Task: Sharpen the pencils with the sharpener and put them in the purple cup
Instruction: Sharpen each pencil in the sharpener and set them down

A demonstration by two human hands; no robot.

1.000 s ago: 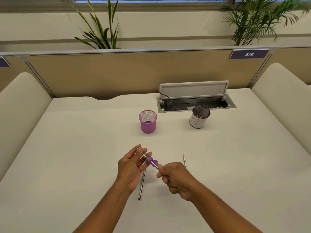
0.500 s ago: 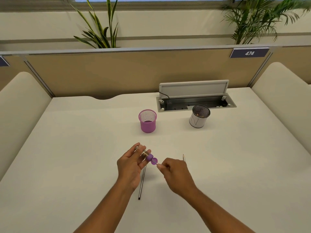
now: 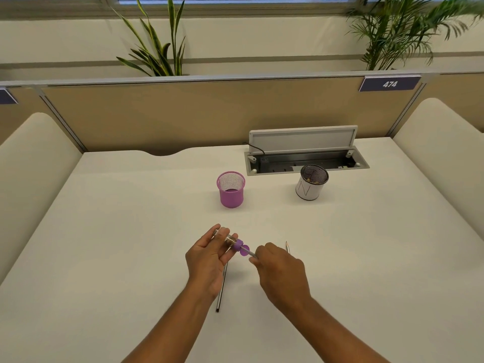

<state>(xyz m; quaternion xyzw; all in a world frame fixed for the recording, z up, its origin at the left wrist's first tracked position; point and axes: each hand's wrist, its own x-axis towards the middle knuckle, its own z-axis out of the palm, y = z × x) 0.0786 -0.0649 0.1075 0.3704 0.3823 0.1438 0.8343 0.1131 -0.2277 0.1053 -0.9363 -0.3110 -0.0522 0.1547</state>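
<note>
Hands (image 3: 209, 255) nearer on white desk (image 3: 131, 231)

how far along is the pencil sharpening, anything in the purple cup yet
Early on. Nothing stands up out of the purple cup, so no pencil looks delivered yet. In hand: the left hand holds the sharpener while the right hand feeds a pencil into it. Left: two more pencils lie on the table, one under the left hand and one beside the right hand, which already shows a point.
</note>
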